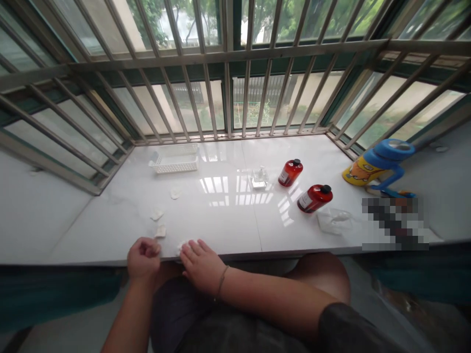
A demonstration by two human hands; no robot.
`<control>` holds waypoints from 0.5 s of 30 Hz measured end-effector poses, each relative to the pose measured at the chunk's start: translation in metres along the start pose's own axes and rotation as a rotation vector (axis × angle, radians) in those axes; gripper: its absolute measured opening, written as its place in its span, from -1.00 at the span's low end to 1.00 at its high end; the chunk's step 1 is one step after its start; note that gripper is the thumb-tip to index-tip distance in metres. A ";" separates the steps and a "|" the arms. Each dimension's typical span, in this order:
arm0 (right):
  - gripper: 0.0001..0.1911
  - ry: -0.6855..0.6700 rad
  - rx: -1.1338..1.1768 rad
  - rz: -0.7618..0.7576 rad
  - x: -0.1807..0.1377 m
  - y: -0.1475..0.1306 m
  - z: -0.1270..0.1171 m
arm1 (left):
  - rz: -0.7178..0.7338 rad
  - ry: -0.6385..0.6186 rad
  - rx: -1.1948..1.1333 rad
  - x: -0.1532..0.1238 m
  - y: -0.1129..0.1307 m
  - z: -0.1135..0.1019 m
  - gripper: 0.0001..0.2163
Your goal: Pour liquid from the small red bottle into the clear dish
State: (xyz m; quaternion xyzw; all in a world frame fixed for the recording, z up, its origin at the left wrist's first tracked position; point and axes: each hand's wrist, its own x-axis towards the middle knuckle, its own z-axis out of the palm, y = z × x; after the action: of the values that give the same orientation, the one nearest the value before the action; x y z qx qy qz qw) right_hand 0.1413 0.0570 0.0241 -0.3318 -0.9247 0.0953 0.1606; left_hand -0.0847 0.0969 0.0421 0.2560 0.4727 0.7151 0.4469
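My left hand [144, 256] is closed at the front edge of the white sill [228, 220], fingers curled in. Whatever it may hold is hidden. Beside it, my right hand [202, 264] lies flat with fingers stretched out, its fingertips over a white crumpled piece [181, 245] that looks like tissue or cotton. Just beyond my left hand is a small squarish white pad [161, 231]. Farther back lie a creased white scrap [157, 214] and a roundish white scrap [175, 194].
Toward the window bars stands a white plastic basket [176, 164]. Right of centre are a small clear glass container [259, 179], two red bottles [290, 173] [315, 198] with black caps, and a clear plastic packet [334, 221]. A blue-and-yellow flask [375, 164] leans at the far right, near a blurred-out patch.
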 end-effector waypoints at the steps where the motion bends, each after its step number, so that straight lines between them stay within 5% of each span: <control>1: -0.37 -0.017 0.003 -0.026 0.014 -0.007 0.003 | -0.013 0.011 -0.024 0.001 0.002 0.000 -0.75; 9: -0.48 -0.071 0.004 0.002 0.072 -0.001 0.002 | -0.080 0.035 -0.143 0.003 0.016 -0.003 -0.72; 15: -0.45 -0.054 -0.126 0.353 -0.009 0.069 -0.029 | -0.094 0.038 -0.161 0.003 0.013 -0.002 -0.71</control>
State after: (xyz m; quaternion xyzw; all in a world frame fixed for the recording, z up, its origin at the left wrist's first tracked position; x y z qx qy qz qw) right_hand 0.1986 0.1059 0.0299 -0.4956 -0.8602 0.0728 0.0956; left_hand -0.0926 0.0969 0.0525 0.1830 0.4337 0.7338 0.4900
